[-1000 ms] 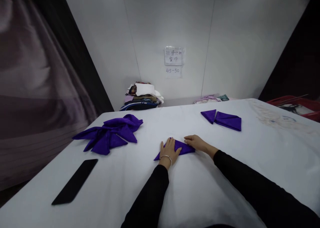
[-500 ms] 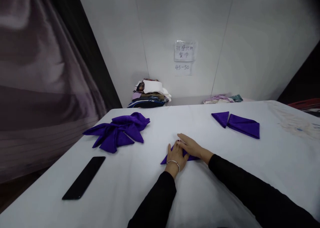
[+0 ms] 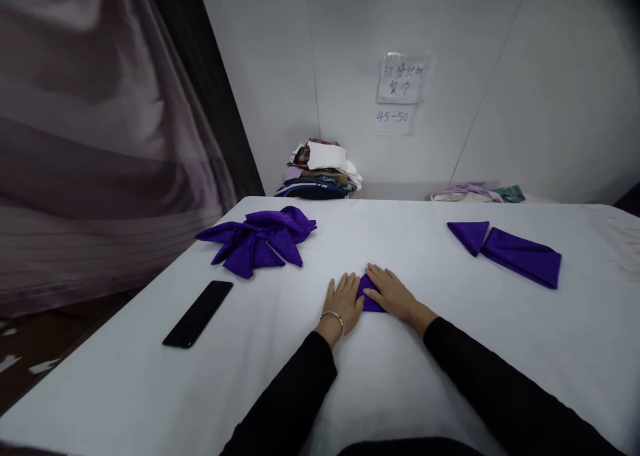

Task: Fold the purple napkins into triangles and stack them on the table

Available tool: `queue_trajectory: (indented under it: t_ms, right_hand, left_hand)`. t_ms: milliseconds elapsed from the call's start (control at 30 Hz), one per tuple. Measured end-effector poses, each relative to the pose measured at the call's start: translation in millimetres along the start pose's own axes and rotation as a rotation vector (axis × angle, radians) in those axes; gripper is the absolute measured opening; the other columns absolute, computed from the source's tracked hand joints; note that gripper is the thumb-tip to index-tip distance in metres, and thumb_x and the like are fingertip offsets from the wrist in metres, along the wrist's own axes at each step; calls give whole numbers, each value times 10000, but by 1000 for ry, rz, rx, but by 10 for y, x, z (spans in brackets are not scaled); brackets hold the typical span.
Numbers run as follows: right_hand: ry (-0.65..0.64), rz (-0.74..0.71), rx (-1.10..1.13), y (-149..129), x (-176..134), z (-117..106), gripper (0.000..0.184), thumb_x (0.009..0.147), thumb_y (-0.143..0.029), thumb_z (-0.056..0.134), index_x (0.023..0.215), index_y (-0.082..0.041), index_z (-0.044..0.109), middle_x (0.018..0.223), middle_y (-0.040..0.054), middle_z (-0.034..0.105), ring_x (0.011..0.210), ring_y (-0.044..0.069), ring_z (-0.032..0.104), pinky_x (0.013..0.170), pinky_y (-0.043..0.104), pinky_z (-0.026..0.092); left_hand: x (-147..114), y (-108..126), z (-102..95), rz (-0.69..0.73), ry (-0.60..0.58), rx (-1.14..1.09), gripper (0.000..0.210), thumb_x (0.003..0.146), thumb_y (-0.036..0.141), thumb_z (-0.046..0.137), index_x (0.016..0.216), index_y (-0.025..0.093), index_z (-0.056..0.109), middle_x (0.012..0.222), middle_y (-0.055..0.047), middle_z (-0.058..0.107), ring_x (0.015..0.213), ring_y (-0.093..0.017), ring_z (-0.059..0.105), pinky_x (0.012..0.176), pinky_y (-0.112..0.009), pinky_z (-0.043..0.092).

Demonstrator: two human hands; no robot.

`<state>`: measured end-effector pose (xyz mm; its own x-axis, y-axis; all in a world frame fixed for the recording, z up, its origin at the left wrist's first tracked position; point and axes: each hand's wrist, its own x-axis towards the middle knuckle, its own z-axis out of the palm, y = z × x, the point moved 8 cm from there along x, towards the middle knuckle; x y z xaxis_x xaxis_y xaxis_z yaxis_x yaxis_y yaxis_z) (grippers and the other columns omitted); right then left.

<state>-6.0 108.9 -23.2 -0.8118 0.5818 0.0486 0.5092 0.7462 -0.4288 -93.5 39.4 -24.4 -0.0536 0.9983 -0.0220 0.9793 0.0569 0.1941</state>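
A folded purple napkin (image 3: 371, 300) lies flat on the white-covered table (image 3: 280, 349), largely hidden under my hands. My left hand (image 3: 345, 303), with a bracelet at the wrist, presses flat along its left side, fingers stretched out. From the other side my right hand (image 3: 393, 294) lies over its right part, fingers extended and thumb resting on the cloth. Between the two hands a piece of the purple fabric shows. To the right, farther back, lie a folded purple triangle (image 3: 470, 236) and a long folded purple piece (image 3: 523, 256).
A heap of purple napkins (image 3: 260, 239) sits at the table's back left. In front of it lies a black phone-like slab (image 3: 199, 314). Behind the table are a stack of folded clothes (image 3: 320, 173) and more fabric (image 3: 470, 193). A handwritten sign (image 3: 400, 79) hangs on the wall.
My hands have moved apart from overlapping; the left shifted off to the napkin's left side, the right now lies flat on its right. The camera view has turned slightly left.
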Motion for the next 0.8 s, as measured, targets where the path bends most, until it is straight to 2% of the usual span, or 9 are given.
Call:
queue_trajectory:
  t_ms: [167, 400, 533, 600, 700, 800]
  right_hand:
    - [3, 5, -61, -7, -4, 20, 711, 849, -626, 255, 1410, -189, 221, 1468, 91, 194, 1343, 216, 150, 1076, 420, 103]
    - [13, -14, -93, -57, -20, -8, 732, 854, -631, 227, 1399, -144, 251, 1462, 110, 212, 1344, 213, 143, 1074, 404, 104]
    - [17, -16, -85, -60, -23, -6, 727, 853, -631, 240, 1396, -148, 260, 1460, 116, 217, 1341, 222, 154, 1069, 418, 111]
    - [28, -19, -87, -59, -19, -5, 718, 851, -627, 259, 1394, -157, 269, 1457, 120, 225, 1339, 228, 162, 1065, 426, 116]
    - [37, -22, -93, -64, -15, -6, 706, 861, -595, 281, 1390, -128, 273, 1453, 143, 223, 1337, 237, 166, 1065, 430, 117]
    - [30, -33, -78, -92, -22, -23, 681, 868, -549, 321, 1388, -113, 272, 1449, 158, 227, 1335, 244, 170, 1063, 436, 123]
  left_hand:
    - [-266, -318, -64, -78, 9, 30, 508, 915, 377, 148, 1389, 219, 240, 1471, -12, 229, 1358, -199, 123, 1092, -495, 70]
    - [-571, -651, -116, -194, -5, 46, 479, 900, 328, 237, 1371, 248, 278, 1468, 9, 230, 1355, -194, 145, 1085, -500, 97]
    - [-632, -784, -218, -366, 32, -52, 459, 904, 318, 225, 1332, 216, 354, 1446, -23, 293, 1341, -185, 200, 1080, -470, 148]
    - [-560, -662, -314, -389, 90, -75, 468, 911, 345, 201, 1325, 199, 364, 1439, -44, 310, 1340, -187, 202, 1080, -459, 157]
    - [-310, -189, -398, -190, 155, -54, 531, 904, 444, 190, 1354, 190, 312, 1456, -46, 271, 1356, -188, 136, 1098, -450, 97]
    - [-107, 189, -302, -44, 121, -13, 623, 875, 524, 210, 1393, 179, 221, 1477, -47, 208, 1365, -205, 83, 1100, -467, 59]
